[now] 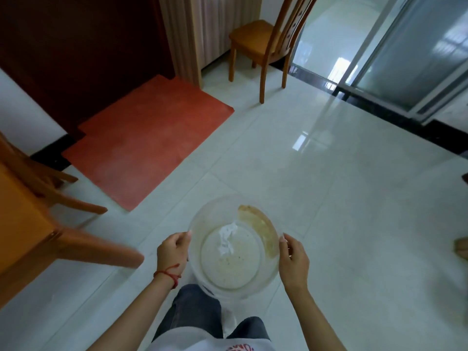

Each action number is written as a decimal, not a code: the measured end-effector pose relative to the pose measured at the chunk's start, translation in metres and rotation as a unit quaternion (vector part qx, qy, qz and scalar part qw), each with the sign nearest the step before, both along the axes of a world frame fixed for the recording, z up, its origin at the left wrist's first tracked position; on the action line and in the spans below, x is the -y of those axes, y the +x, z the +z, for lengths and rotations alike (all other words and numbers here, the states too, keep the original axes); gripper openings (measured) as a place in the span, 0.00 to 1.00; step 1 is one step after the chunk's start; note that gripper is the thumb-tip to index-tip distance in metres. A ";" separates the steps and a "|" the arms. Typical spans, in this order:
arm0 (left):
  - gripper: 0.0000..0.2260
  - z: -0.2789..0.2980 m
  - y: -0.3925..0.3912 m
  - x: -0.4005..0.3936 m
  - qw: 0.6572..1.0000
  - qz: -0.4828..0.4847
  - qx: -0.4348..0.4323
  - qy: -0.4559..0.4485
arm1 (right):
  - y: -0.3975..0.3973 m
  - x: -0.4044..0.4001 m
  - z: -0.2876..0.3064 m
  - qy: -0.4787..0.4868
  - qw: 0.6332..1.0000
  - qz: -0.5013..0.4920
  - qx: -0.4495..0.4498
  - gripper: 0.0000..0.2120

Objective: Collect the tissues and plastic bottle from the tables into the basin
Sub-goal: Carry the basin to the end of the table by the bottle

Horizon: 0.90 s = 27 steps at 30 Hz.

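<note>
Carrying the basin (234,249) in front of me, I am gripping it with both hands, one on each side of the rim. My left hand (172,254) is pinching the rim at the near-left, thumb over the top edge and fingers curled under. My right hand (293,262) is clamping the opposite rim, fingertips on the edge.

Contents: one crumpled white tissue (228,236) is lying on the basin floor, between my hands and slightly ahead of them. A brownish curved smear or label is sitting on the inner wall just ahead of my right hand; I cannot tell which. No plastic bottle is showing anywhere in view, so the collection is, by my judgement, only partly done.

Surroundings: a wooden table (22,224) is standing just beside my left hand, and a chair (266,44) well ahead of both hands. I am standing on a glossy floor.

Risks, as I am judging them:
- The rim grip is light, on thin clear plastic. A tilt toward either hand could slide the tissue out.
- The table leg is close to my left hand; swinging the basin that way could knock the rim and break my pinch.
- The polished tiles look slippery underfoot.
- Freeing one hand to pick items up is leaving the basin on a single pinch, which could let it tip.
</note>
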<state>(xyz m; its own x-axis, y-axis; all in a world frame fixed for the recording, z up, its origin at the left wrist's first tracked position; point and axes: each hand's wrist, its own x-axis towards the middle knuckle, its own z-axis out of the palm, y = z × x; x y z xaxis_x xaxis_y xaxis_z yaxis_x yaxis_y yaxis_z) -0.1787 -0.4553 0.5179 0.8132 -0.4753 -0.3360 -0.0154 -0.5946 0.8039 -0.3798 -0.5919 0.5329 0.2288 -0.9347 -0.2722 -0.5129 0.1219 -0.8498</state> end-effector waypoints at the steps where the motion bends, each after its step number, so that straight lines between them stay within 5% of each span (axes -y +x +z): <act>1: 0.19 -0.001 0.008 0.007 1.000 0.000 0.005 0.002 | 0.009 0.008 -0.001 -0.001 1.000 0.001 -0.001 0.10; 15: 0.18 -0.001 0.179 0.099 0.996 0.082 0.019 -0.011 | 0.203 0.139 -0.005 -0.014 0.996 0.086 -0.019 0.10; 27: 0.15 0.004 0.308 0.149 0.969 0.244 0.029 -0.002 | 0.396 0.237 -0.002 -0.030 0.969 0.246 -0.018 0.11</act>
